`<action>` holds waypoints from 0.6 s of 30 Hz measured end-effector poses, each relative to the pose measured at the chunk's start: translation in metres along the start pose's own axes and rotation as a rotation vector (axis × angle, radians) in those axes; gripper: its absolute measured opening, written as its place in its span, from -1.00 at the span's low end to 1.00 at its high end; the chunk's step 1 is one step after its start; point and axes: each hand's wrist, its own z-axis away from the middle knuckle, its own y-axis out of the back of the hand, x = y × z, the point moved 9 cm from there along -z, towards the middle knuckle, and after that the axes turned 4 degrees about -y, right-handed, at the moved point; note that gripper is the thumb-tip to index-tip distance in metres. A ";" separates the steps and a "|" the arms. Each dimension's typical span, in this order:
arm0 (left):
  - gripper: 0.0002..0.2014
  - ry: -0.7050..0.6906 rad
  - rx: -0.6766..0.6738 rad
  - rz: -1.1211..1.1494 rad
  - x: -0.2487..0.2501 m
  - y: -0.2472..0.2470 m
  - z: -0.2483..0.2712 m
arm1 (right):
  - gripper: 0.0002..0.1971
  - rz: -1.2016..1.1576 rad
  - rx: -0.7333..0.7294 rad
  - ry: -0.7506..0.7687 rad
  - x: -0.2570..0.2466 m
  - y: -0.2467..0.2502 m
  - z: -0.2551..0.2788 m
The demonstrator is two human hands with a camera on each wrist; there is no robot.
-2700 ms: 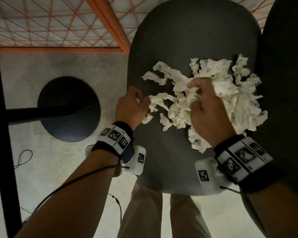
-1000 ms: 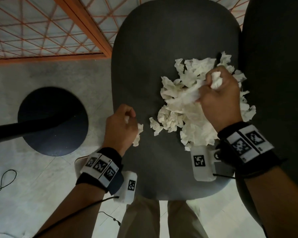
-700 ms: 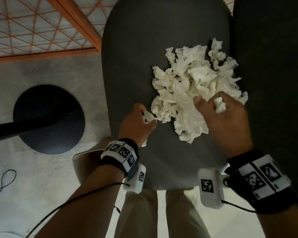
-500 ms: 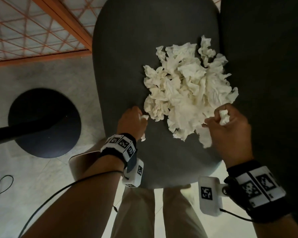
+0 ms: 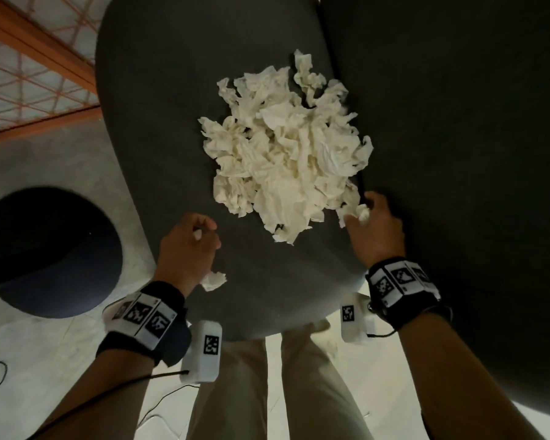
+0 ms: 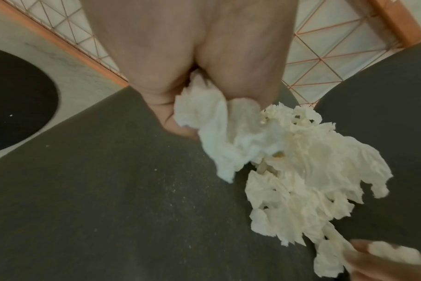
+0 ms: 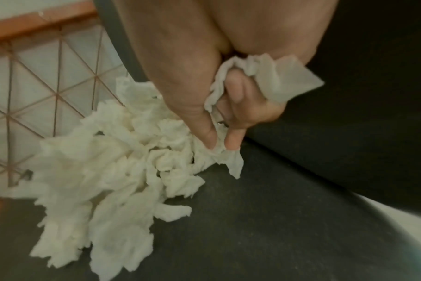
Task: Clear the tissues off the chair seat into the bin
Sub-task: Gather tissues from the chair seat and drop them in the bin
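Observation:
A heap of crumpled white tissues [image 5: 286, 144] [image 6: 308, 171] [image 7: 108, 167] lies on the dark grey chair seat [image 5: 178, 90]. My left hand [image 5: 189, 246] [image 6: 192, 98] is curled at the heap's near-left side and grips a wad of tissue [image 6: 212, 129] that hangs from its fist [image 5: 213, 281]. My right hand [image 5: 370, 223] [image 7: 219, 133] sits at the heap's near-right edge. Its curled fingers hold a tissue scrap [image 7: 276, 79], and its thumb and forefinger pinch the heap's edge [image 7: 219, 154]. No bin shows in any view.
A round black pedestal base [image 5: 48, 252] stands on the pale floor at the left. An orange-framed wire grid [image 5: 35, 58] lies beyond the chair. A second dark seat or backrest [image 5: 458, 122] adjoins on the right. My legs [image 5: 267, 392] stand at the chair's front edge.
The scattered tissues have been gathered into one compact heap. Both hands have drawn back toward the seat's near edge, each still holding tissue, and the view has shifted closer over the chair.

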 end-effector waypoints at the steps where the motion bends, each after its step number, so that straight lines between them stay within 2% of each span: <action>1: -0.89 0.012 -0.003 0.007 0.001 -0.002 0.005 | -0.49 0.028 -0.016 -0.008 0.001 -0.004 -0.003; 5: -0.94 0.020 0.005 0.018 0.008 -0.009 0.022 | -0.72 0.099 0.008 0.000 -0.003 -0.010 -0.006; 11: -0.60 -0.019 -0.173 0.051 0.023 -0.031 0.045 | -0.78 -0.093 0.010 0.006 -0.007 0.010 0.008; 14: -0.67 -0.067 -0.176 0.016 0.036 -0.033 0.057 | -0.72 -0.144 -0.015 0.032 -0.009 0.026 0.021; 16: -0.71 -0.071 -0.134 0.036 0.041 -0.031 0.064 | -0.61 -0.159 -0.014 0.105 -0.014 0.040 0.034; 18: -0.66 -0.077 -0.088 0.149 0.043 -0.027 0.073 | -0.55 -0.196 0.009 0.216 -0.022 0.054 0.047</action>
